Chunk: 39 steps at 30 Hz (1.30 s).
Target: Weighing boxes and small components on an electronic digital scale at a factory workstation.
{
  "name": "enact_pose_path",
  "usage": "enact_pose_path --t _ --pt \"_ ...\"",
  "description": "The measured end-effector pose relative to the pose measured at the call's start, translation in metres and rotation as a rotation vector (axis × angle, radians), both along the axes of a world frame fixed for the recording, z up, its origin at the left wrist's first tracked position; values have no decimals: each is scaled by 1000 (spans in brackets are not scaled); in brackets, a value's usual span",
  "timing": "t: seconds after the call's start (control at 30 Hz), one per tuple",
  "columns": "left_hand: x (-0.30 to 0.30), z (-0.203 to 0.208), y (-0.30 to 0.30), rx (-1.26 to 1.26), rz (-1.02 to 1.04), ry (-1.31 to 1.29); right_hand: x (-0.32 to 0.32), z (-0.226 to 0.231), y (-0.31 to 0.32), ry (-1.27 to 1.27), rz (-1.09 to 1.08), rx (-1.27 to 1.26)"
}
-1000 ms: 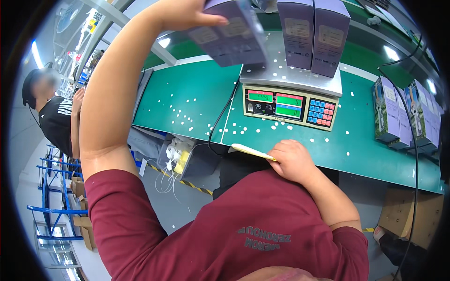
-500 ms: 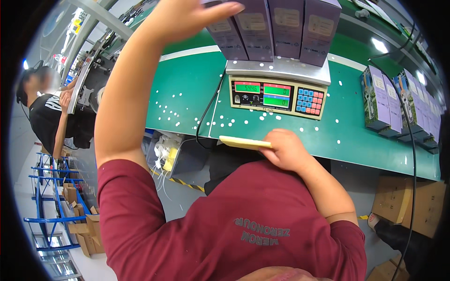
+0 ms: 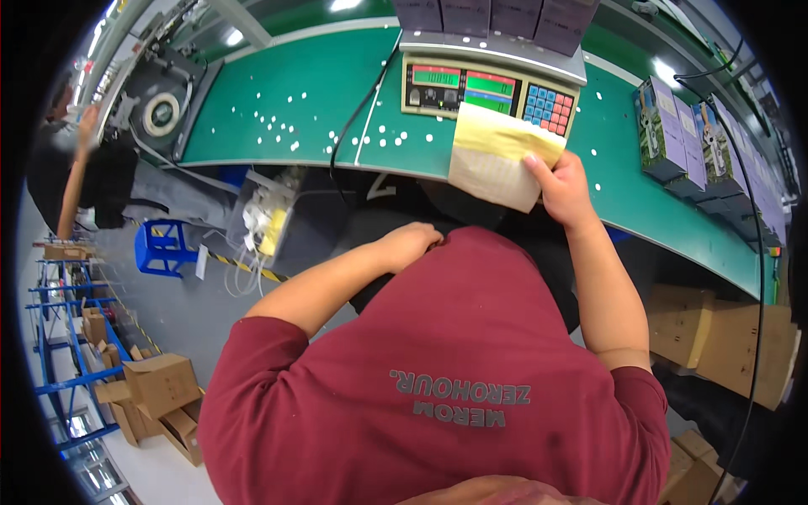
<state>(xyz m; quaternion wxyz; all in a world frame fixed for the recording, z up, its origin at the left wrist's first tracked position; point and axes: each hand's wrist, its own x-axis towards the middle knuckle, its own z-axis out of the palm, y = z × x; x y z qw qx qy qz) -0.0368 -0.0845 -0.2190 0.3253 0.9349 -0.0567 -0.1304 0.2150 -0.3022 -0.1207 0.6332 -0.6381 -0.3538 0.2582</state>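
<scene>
Paper (image 3: 497, 172), yellow along the top and cream below, pinched at its right side in the right fingers (image 3: 540, 167). Up over the front border of the green table (image 3: 320, 67), across the lower part of the scale (image 3: 454, 94) in this view; contact with the scale impossible to tell. Left fingers (image 3: 425, 238) loosely bent at the belly beside the maroon shirt (image 3: 438, 328), lower than the right fingers and to their left; any grasp there too hidden to tell.

Beyond the right fingers, on the scale's metal platform (image 3: 471, 45), 4 purple boxes (image 3: 467, 17) side by side, tops out of view. Just ahead of the right fingers, blue and red keys (image 3: 547, 108). To the right of the right fingers, more purple boxes (image 3: 673, 143) clustered on the table.

Ahead of the left fingers, white round spots (image 3: 429, 137) scattered over the table. To the left of the left fingers, a grey bin (image 3: 289, 223) with white cables (image 3: 255, 223); farther left, a blue stool (image 3: 160, 244), then a co-worker (image 3: 101, 185) in black. Left of and behind the left fingers, cardboard boxes (image 3: 160, 383).
</scene>
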Motion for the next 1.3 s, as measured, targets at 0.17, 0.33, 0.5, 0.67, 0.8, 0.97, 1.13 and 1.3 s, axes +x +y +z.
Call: enact_pose_path --t 0.17,0.33,0.5,0.67,0.8,0.97,1.13,1.3 --pt "3 -6 -38 74 -50 -200 -4 0 2 -39 -12 1" --pt "6 -6 -40 198 -47 -102 -10 0 1 -75 -39 12" --pt "19 37 -15 362 44 -187 -9 -3 1 -74 -35 14" --pt "16 22 5 242 59 -178 -4 -2 4 -81 -17 -26" --pt "3 66 8 -19 98 -40 -20 6 -11 -83 -8 9" --pt "9 149 -1 -771 505 -421 -42 31 -12 -91 88 108" --pt "32 174 -34 -1069 560 -401 -50 53 4 -390 197 55" --pt "39 190 -34 -820 659 -386 -33 70 1 -530 166 30"
